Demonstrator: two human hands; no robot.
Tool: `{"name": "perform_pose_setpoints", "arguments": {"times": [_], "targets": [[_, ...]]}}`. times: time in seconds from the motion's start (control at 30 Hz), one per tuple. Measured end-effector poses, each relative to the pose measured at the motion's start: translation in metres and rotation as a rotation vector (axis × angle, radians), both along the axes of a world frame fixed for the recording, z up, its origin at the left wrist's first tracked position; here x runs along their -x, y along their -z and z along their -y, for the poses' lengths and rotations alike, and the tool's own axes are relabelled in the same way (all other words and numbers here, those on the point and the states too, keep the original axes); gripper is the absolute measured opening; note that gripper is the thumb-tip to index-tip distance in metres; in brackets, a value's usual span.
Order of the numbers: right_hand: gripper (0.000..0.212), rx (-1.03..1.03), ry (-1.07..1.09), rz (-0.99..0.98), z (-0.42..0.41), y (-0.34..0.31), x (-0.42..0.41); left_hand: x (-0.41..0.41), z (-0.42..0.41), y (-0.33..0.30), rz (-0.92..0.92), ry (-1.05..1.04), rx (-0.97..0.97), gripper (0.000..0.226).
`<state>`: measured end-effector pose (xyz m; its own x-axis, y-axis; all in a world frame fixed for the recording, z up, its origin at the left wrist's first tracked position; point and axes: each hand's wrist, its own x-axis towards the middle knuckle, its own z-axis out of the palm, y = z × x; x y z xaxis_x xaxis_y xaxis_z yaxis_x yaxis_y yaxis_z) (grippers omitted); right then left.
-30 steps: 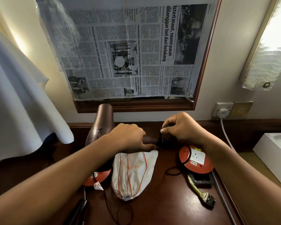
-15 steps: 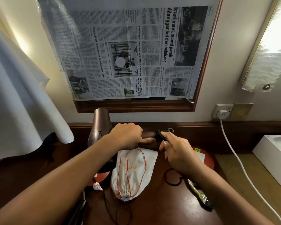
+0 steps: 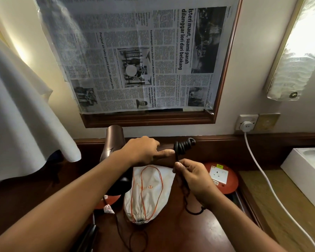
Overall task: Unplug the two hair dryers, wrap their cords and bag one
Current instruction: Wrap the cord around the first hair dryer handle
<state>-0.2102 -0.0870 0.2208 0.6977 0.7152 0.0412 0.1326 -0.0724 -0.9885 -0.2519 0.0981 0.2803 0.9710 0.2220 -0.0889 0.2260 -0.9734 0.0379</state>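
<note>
Cord being wound on a dryer handle above the drawstring bag

The left hand (image 3: 144, 150) grips the brown hair dryer (image 3: 115, 140) just beyond the white drawstring bag (image 3: 147, 191); its barrel points up and away, its handle runs rightward to black cord coils (image 3: 183, 146). The right hand (image 3: 191, 176), beside the bag's right edge, pinches the loose cord (image 3: 186, 195) below those coils.

Warm sconce (image 3: 298, 51) glare; bowed edges
</note>
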Motion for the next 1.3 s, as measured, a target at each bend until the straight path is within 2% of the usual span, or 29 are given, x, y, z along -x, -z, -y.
{"name": "perform_pose_setpoints", "arguments": {"times": [0.17, 0.33, 0.47, 0.67, 0.77, 0.83, 0.97, 1.0, 1.07, 1.17, 1.3], "targets": [[0.03, 0.0, -0.144, -0.115, 0.007, 0.005, -0.01, 0.008, 0.001, -0.002, 0.004, 0.008, 0.02, 0.071], [0.023, -0.064, -0.391, -0.306, 0.015, 0.009, -0.021, 0.021, 0.007, -0.009, -0.017, 0.02, 0.037, 0.077], [0.019, -0.097, -0.445, -0.35, 0.014, 0.015, -0.021, 0.032, 0.008, -0.011, -0.028, 0.035, 0.112, 0.087], [0.035, 0.088, -0.386, -0.27, 0.016, 0.017, -0.012, 0.045, 0.011, -0.011, -0.068, 0.065, 0.234, 0.069], [0.03, 0.152, -0.391, -0.251, 0.017, 0.016, -0.017, 0.052, 0.008, -0.011, -0.118, 0.111, 0.275, 0.067], [0.022, 0.178, -0.397, -0.255, 0.018, 0.014, -0.024, 0.056, 0.006, -0.01, -0.158, 0.148, 0.281, 0.053], [0.005, 0.246, -0.391, -0.27, 0.013, 0.005, -0.033, 0.064, 0.008, -0.006, -0.152, 0.179, 0.175, 0.032], [0.015, 0.283, -0.422, -0.267, 0.01, 0.002, -0.035, 0.066, 0.01, -0.006, -0.149, 0.184, 0.137, 0.031], [0.025, 0.343, -0.488, -0.266, 0.004, -0.004, -0.037, 0.072, 0.012, -0.004, -0.156, 0.201, 0.08, 0.032], [0.015, 0.434, -0.505, -0.213, -0.006, -0.013, -0.04, 0.076, 0.014, -0.001, -0.169, 0.244, -0.039, 0.037], [0.014, 0.557, -0.502, -0.048, -0.016, -0.036, -0.028, 0.079, 0.014, 0.006, -0.165, 0.275, -0.204, 0.037]]}}
